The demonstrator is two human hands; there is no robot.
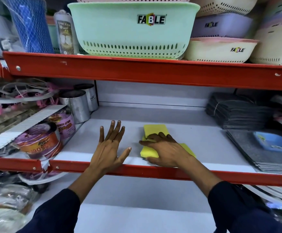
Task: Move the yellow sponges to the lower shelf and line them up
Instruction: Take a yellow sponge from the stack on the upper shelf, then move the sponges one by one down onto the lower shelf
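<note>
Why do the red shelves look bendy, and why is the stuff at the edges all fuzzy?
Head view: the wide lens bows the red shelf rail, so it curves though it is straight. The middle is sharp: green basket, yellow sponges, both hands. The corners smear, like the blue roll and bags. Light is even, shadows soft.

Your way onto the pale grey shelf board [153, 115] was open in the middle. Shiny steel cylindrical tins [79, 106] and purple-wrapped scourer packs [41, 142] crowded its left side, a stack of dark grey folded cloths [237, 111] its right. The red steel beam [137, 69] capped the gap overhead.
</note>
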